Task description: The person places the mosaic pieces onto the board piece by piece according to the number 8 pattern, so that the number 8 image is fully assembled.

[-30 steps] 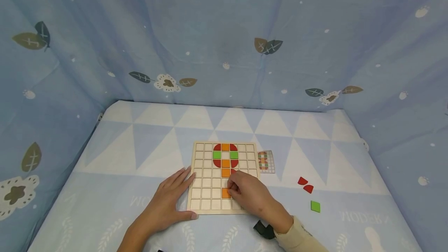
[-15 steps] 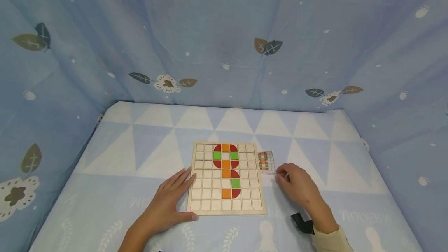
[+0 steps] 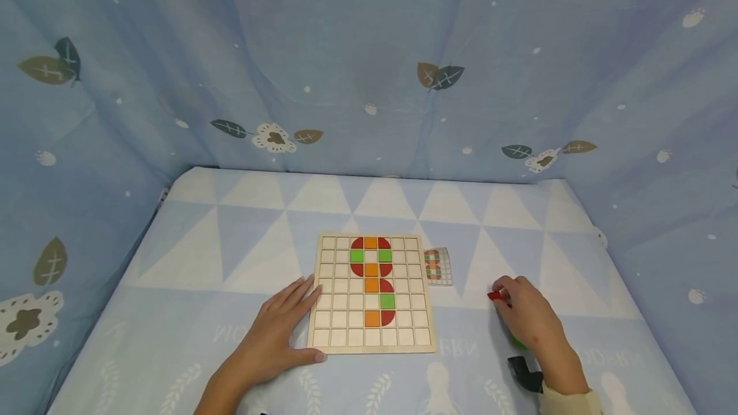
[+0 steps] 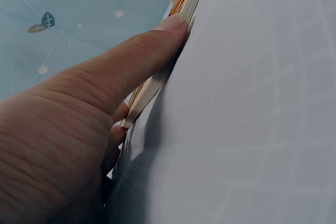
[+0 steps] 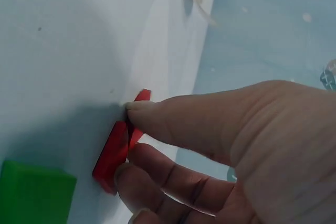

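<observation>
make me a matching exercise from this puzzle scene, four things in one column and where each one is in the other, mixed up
Things:
1. left hand
2. right hand
3. pattern card
4. green tile

Places:
A. lying on the cloth just right of the wooden board
B. flat against the board's left edge
C. on the cloth beside the red pieces
D. fingers pinching the red pieces, right of the board

Pairs: 1-B, 2-D, 3-A, 4-C
</observation>
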Motion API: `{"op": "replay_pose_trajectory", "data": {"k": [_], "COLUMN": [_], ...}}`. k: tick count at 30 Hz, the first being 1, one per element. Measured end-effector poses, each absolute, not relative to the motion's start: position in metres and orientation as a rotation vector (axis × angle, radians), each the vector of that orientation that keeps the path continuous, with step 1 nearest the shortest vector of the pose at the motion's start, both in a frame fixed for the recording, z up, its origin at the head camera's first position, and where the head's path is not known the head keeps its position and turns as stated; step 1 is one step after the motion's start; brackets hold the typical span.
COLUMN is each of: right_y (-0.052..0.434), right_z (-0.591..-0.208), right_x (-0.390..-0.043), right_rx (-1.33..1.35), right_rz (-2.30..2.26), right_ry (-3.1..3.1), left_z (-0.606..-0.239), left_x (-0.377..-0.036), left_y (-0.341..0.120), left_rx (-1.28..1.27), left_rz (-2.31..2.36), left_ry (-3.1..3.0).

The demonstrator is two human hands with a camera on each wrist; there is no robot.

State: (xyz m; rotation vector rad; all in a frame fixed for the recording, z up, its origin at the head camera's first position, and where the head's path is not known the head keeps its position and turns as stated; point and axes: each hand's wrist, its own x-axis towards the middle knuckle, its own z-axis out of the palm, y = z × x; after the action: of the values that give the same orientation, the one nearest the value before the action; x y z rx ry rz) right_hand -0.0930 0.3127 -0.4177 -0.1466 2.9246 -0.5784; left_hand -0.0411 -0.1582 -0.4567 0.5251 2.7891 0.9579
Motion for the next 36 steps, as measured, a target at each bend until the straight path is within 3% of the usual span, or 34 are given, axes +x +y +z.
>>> {"op": "replay_pose_trajectory", "data": {"k": [12,30,36], "right_y": [0.299,0.261,0.233], "right_z": [-0.415,-0.404,-0.401], "right_x": [-0.098,-0.110,-0.120], "right_rx": [-0.003,-0.107,-0.276], "right_rz": [-0.632,-0.979,-1.067], "right_ry": [2.835,2.736,2.671], "left_z": [-0.454,-0.456,-0.456], "left_x": [-0.041,-0.040,-0.040], "left_y": [-0.158,-0.158,-0.158], "left_rx": [0.510,0.547,0.539], "left_rz": [0.945,0.961,0.961], "left_ry": [2.777,2.820,2.815]}}
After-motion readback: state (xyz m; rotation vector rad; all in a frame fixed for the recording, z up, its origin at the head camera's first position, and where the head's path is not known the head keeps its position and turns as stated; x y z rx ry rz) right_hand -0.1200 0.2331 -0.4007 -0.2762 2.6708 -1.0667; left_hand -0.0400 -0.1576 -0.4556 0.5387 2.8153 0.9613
